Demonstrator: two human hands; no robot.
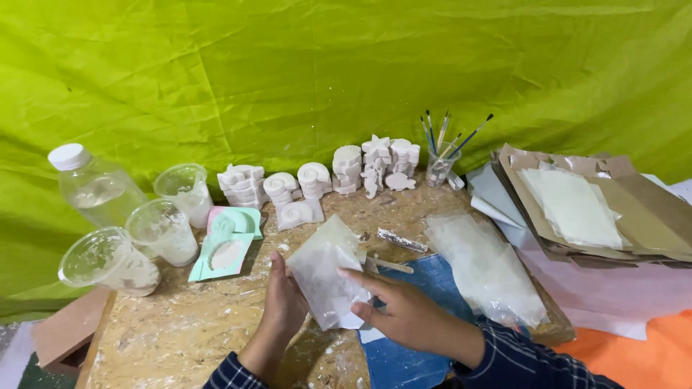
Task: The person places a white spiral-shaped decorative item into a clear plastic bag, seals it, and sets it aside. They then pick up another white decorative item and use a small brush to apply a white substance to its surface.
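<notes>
My left hand and right hand each have their grip clamped on a small translucent plastic pouch; more clear pouches lie on the table.

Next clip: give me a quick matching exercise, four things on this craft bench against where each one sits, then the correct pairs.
Things:
1. clear plastic bag
2. paintbrushes
3. water bottle
4. mint-green mould

Places:
A. lying tilted at the far left, white cap up
B. standing in a small clear cup by the green backdrop
C. held between the left hand and right hand
D. flat on the chipboard table, in front of the white plaster figures

Pairs: 1-C, 2-B, 3-A, 4-D
</notes>
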